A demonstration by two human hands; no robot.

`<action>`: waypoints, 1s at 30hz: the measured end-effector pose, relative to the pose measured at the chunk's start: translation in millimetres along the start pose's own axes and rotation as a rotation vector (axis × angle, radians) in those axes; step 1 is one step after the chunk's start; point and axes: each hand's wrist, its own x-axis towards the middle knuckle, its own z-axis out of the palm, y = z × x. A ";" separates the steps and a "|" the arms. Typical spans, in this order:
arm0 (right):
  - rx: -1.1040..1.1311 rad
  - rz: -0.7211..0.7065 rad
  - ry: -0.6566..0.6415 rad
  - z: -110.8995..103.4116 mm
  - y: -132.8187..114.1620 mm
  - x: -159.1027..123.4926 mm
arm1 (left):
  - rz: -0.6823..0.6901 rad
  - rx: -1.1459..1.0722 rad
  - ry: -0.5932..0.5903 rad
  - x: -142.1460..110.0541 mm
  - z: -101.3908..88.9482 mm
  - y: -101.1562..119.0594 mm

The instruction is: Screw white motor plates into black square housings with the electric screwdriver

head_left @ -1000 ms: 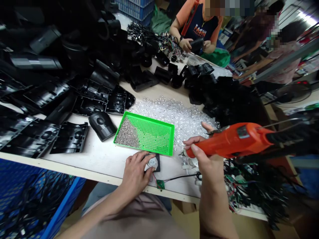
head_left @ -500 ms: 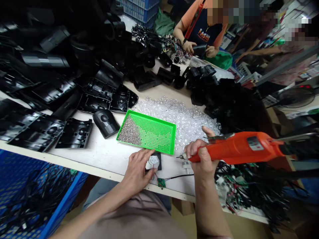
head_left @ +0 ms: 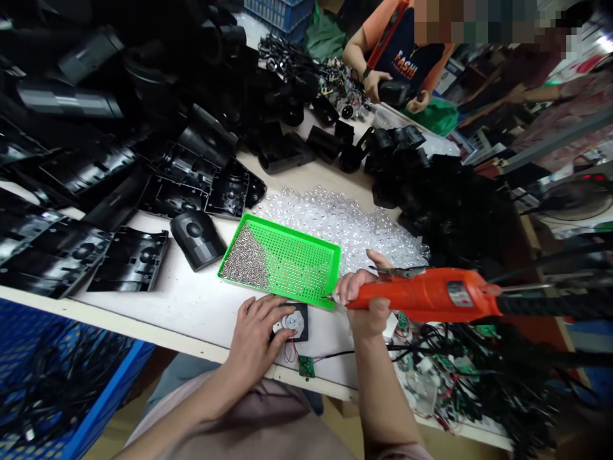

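My right hand [head_left: 366, 303] is wrapped round an orange electric screwdriver [head_left: 421, 295], which lies almost level. Its bit points left, at the front right corner of a green perforated tray [head_left: 299, 255]; whether it touches cannot be told. Small metal screws [head_left: 245, 259] are heaped in the tray's left end. Just in front of the tray, my left hand [head_left: 258, 332] holds a small pale round motor [head_left: 292, 322] between thumb and fingers, on a black square base [head_left: 302, 319]. Thin wires run from it to a green circuit board [head_left: 306, 366] near the table edge.
Clear plastic pieces [head_left: 354, 223] are spread behind the tray. Black plastic housings [head_left: 196, 239] crowd the left, and more black parts stand at the right back. Tangled wires and boards [head_left: 440, 377] lie at right. Across the table a co-worker [head_left: 405, 64] handles a black part.
My right hand has carried the screwdriver left, from beside the tray to its front right corner. My left hand stays on the motor. The view has shifted slightly.
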 end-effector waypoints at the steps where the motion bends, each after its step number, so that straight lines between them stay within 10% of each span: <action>1: 0.009 -0.004 -0.001 0.7 3.9 1.2 | 0.003 0.004 0.004 -0.4 0.5 0.1; 18: 0.180 0.060 -0.123 7.6 37.7 3.7 | 0.000 -0.001 0.034 -1.7 2.3 2.4; 30: 0.349 0.064 -0.021 31.5 -33.1 -21.9 | 0.009 -0.013 0.017 0.0 0.4 1.8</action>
